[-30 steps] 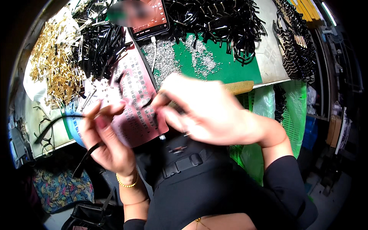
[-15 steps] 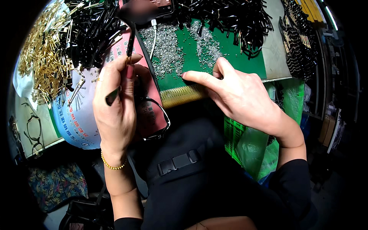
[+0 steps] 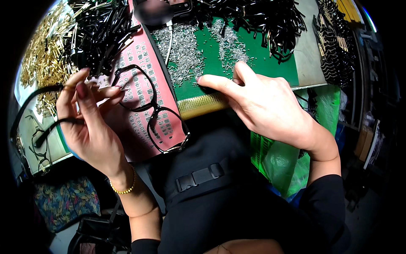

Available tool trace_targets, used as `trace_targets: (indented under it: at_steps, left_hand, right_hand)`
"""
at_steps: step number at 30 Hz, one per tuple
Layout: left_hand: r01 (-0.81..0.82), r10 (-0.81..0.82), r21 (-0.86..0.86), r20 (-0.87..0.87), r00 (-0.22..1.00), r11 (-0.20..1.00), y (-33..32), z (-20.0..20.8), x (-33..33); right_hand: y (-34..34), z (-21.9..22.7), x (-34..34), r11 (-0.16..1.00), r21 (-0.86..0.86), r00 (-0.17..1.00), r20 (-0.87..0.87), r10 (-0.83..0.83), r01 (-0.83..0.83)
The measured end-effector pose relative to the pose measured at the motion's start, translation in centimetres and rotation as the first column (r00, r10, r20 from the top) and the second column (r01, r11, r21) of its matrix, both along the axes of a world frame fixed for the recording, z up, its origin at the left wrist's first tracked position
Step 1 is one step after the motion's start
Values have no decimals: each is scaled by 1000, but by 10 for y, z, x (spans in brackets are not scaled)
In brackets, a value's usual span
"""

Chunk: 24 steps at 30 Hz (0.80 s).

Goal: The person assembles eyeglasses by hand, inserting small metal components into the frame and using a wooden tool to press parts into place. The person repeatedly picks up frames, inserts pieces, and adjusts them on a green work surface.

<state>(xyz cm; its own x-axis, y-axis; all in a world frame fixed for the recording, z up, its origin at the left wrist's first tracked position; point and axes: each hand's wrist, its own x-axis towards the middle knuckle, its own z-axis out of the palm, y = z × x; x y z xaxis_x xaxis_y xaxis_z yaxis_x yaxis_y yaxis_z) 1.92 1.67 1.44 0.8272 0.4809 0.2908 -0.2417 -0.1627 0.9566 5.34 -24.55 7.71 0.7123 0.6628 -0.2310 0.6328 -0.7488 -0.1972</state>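
My left hand (image 3: 95, 122) is closed around the temples of a black eyeglass frame (image 3: 156, 109), near their hinge ends. The frame's two empty rims hang to the right of my fingers, over a pink printed sheet (image 3: 135, 139); its dark temples stick out left past my hand. On the green mat (image 3: 270, 67), my right hand (image 3: 268, 103) has its index fingertip at the near edge of a spread of tiny silver screws (image 3: 184, 55). The other right fingers are curled in, the thumb is hidden, and anything pinched there is too small to make out.
Gold temple parts (image 3: 46, 59) and black temples (image 3: 99, 38) lie heaped at far left. More black pieces (image 3: 270, 25) pile up along the back, beside a phone (image 3: 182, 9) with a white cable (image 3: 169, 46). A green crate (image 3: 259, 154) with plastic bags stands below the table's right side.
My left hand has moved left and turned, swinging the eyeglass frame round so its rims now face me flat. My right hand stays almost in place at the screws.
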Motion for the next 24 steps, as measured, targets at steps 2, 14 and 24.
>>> trace_targets:
  at_steps: [2,14,24]
  left_hand:
    - [21,-25,-58,-68,997,998,0,7,6]
    - [359,-411,-201,-400,819,912,-2,11,-10]
    - [375,-365,-56,-395,843,925,-4,8,-12]
  right_hand:
    - [3,0,0,999,-17,1000,10,29,-29]
    - [22,7,-5,988,143,987,-136,82,-62]
    - [34,-10,6,971,129,979,-1,205,-203]
